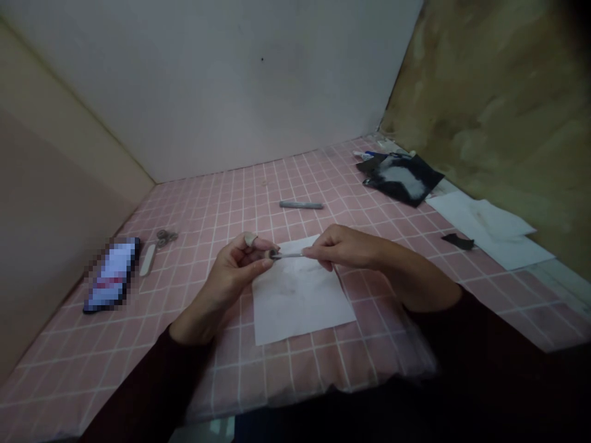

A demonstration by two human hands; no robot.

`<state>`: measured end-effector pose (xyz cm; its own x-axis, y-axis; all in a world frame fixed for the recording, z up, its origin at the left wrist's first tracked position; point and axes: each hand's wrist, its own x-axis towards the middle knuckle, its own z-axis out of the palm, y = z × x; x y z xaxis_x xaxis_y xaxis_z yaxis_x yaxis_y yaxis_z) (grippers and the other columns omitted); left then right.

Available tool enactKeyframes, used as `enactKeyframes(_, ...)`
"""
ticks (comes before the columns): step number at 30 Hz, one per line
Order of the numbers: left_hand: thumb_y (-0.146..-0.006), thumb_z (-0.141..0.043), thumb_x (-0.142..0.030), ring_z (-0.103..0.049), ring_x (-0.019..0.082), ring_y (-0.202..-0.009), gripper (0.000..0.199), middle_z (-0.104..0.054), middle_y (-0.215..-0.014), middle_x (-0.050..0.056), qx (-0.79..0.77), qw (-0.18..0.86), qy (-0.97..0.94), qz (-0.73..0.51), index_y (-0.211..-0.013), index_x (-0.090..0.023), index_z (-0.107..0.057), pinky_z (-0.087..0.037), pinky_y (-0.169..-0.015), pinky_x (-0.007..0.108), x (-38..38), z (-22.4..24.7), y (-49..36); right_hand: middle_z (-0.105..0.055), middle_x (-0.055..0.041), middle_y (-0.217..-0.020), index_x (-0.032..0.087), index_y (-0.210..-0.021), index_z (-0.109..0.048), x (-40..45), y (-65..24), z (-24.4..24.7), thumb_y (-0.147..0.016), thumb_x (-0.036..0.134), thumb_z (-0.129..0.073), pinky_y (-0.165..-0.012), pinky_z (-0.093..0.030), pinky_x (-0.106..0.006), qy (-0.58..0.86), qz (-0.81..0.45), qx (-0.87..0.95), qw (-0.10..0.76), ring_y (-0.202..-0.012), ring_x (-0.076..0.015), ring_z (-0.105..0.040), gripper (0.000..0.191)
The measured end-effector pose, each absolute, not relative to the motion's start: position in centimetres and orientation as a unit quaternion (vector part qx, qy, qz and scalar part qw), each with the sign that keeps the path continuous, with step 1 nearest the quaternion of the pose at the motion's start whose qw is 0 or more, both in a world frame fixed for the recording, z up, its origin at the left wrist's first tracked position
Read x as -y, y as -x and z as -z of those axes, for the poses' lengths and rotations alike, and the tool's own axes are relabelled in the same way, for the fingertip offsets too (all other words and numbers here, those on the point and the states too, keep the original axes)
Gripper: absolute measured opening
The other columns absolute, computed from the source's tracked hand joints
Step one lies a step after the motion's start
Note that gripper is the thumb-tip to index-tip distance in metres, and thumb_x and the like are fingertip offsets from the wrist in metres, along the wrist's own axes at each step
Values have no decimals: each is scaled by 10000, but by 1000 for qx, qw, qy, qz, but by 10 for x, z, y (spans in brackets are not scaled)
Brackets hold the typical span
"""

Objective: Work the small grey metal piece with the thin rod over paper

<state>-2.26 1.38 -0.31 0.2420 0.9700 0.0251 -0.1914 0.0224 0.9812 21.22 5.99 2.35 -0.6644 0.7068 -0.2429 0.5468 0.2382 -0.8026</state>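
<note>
Over a white paper sheet (302,301) on the table, both hands meet at chest centre. My left hand (231,264) is closed, pinching a small ring-like piece (272,253) with a dark middle between thumb and fingers. A pale wrap (250,239) goes round one of its fingers. My right hand (339,246) is closed on the right end of a thin, light-coloured rod (290,255). The rod's left end meets the small piece; whether it goes inside is too small to tell.
A grey stick (301,205) lies beyond the hands. To the left are a phone (111,274), a white strip (148,260) and several small grey rings (166,237). Rightward lie a black sheet with white powder (406,178), white papers (489,227) and a dark scrap (458,241). Walls enclose the table (221,203).
</note>
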Motion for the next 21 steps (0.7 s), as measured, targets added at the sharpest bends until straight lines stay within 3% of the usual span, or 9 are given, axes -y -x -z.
enactKeyframes(9, -734, -820, -116, -707, 158, -929, 203, -739, -986, 25, -404, 547, -526, -511, -864, -188, -682, -576, -806, 244, -9, -2, 17, -319, 55, -457, 154, -527, -531, -57, -210, -25, -963, 448, -494, -543, -250, -286, 410, -492, 766, 56, -471, -77, -320, 527)
enactKeyframes(21, -693, -858, -180, -724, 133, -824, 238, -769, -924, 19, -421, 579, -480, -507, -869, -176, -698, -573, -734, 210, -13, -2, 19, -365, 39, -496, 155, -539, -543, -61, -212, -23, -949, 446, -495, -571, -266, -294, 405, -442, 794, 99, -510, -88, -360, 505)
